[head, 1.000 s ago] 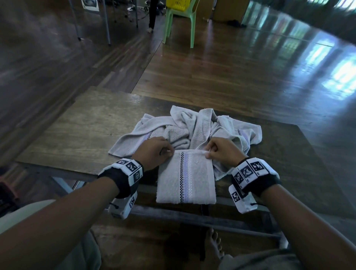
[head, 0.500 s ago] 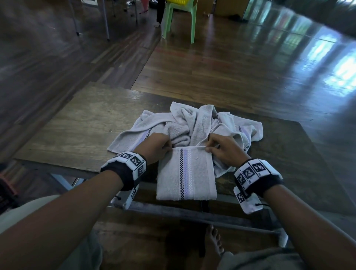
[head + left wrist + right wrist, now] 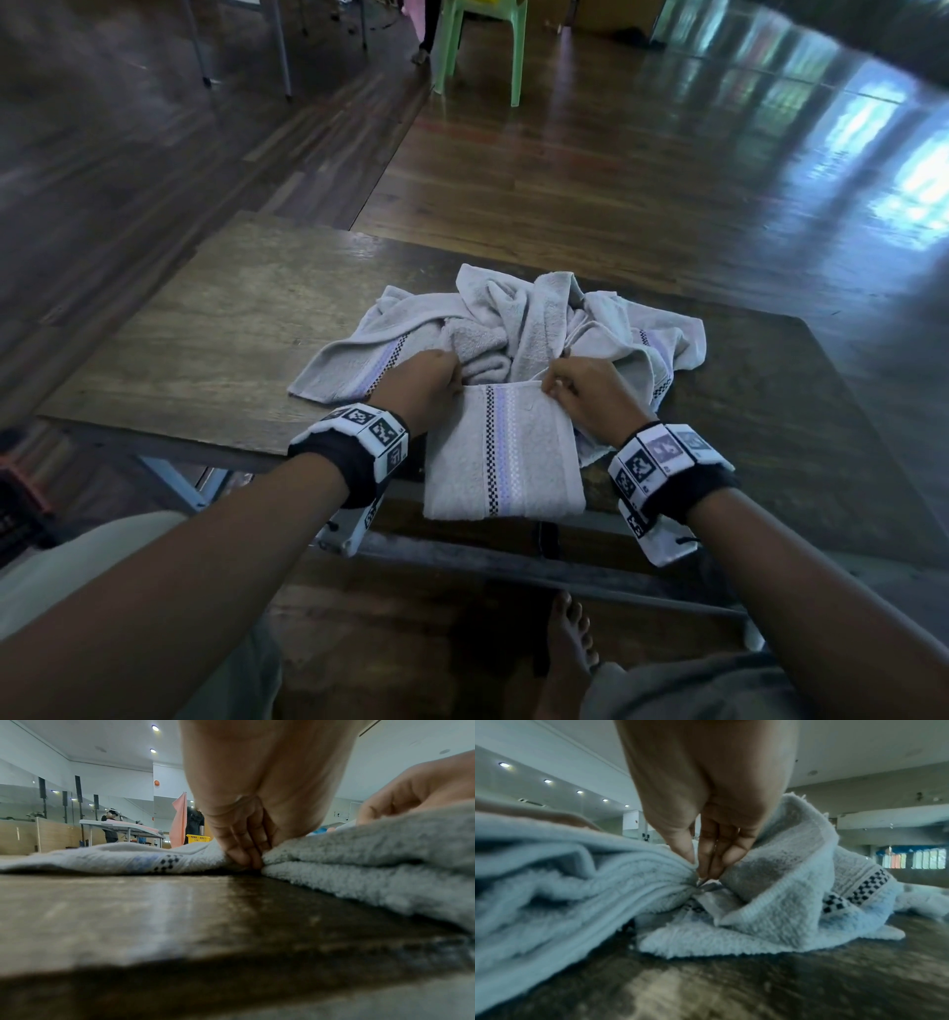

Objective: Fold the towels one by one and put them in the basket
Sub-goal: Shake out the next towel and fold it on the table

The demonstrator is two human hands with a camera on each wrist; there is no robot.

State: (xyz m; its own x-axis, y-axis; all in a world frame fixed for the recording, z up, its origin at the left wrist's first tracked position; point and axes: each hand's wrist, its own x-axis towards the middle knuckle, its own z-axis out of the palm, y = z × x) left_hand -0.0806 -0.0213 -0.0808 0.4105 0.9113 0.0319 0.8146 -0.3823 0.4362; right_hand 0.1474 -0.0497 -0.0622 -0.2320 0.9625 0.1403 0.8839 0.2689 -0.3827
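A folded grey towel (image 3: 506, 452) with a purple and black checked stripe lies at the table's near edge and hangs slightly over it. My left hand (image 3: 431, 380) pinches its far left corner (image 3: 267, 854). My right hand (image 3: 580, 385) pinches its far right corner (image 3: 690, 870) between thumb and fingers. Behind both hands lies a crumpled heap of grey towels (image 3: 518, 324), also visible beside my right hand (image 3: 795, 882). The basket for the towels is not clearly in view.
The wooden table (image 3: 205, 349) has bare surface to the left and right of the towels. A green plastic chair (image 3: 482, 46) stands on the wooden floor beyond. A dark crate (image 3: 20, 509) sits at the left edge. My bare foot (image 3: 570, 652) is under the table.
Both hands keep their pinch on the folded towel's far corners and have shifted it slightly away from me. The head view has tilted a little.
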